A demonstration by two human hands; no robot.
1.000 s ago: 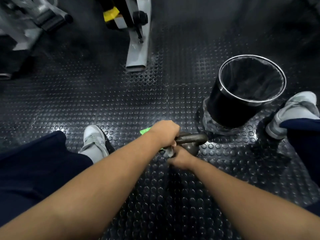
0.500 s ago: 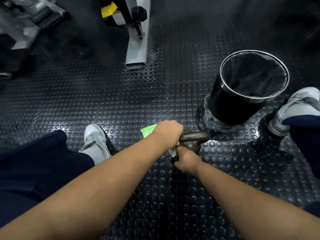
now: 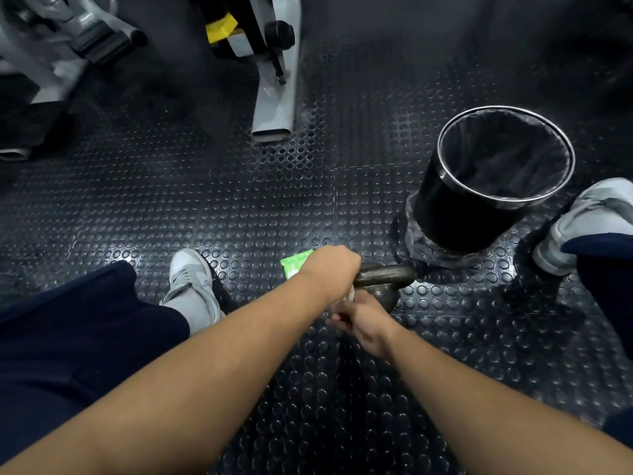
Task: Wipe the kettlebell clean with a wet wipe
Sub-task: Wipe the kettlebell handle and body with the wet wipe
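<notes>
Kettlebell [image 3: 383, 276] on studded black rubber floor [image 3: 239, 207], between the person's 2 grey shoes. Of the hands, the left hand [image 3: 329, 269] grips the kettlebell's handle. The right hand [image 3: 363, 323], at the kettlebell's near side, clutches a white wet wipe [image 3: 349, 297] against the round body. Wiping looks under way; next, the wipe likely needs to reach the far side and handle. A green packet [image 3: 296, 265] lies left of the kettlebell, a lined black bin [image 3: 455, 214] stands beyond it to the right, and a gym machine [image 3: 274, 97] is further behind.

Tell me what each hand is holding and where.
The left hand grips the kettlebell by its handle; the right hand holds the bunched wet wipe against the kettlebell's body.
</notes>
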